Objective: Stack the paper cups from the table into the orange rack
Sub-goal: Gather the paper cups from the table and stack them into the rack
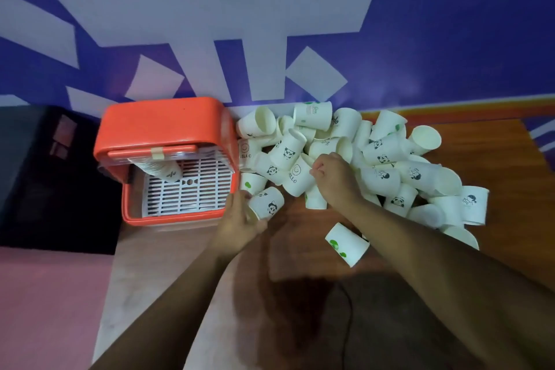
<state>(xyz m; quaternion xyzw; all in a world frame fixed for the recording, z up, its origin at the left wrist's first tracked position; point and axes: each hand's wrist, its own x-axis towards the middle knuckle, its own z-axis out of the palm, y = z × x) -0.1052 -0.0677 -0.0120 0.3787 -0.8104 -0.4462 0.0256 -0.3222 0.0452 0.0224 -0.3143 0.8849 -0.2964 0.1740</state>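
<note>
Left hand (240,221) grips a panda cup (268,204) lying on its side, long axis slanting from the fingers up toward the cup pile (387,153). Right hand (334,178) has curled fingers pinching the HELLO cup (295,179). Just left of the left fingers, the orange rack (163,126) holds one nested cup stack (162,169), tipped on its white grate (195,192)

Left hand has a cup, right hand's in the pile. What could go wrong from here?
1. The right hand reaches into the loose pile. Pulling one cup out may send its neighbours rolling.
2. The green-print cup lies beside the right forearm and could get knocked away.
3. The stack in the orange rack leans. Adding the panda cup held by the left hand might tip it.
</note>
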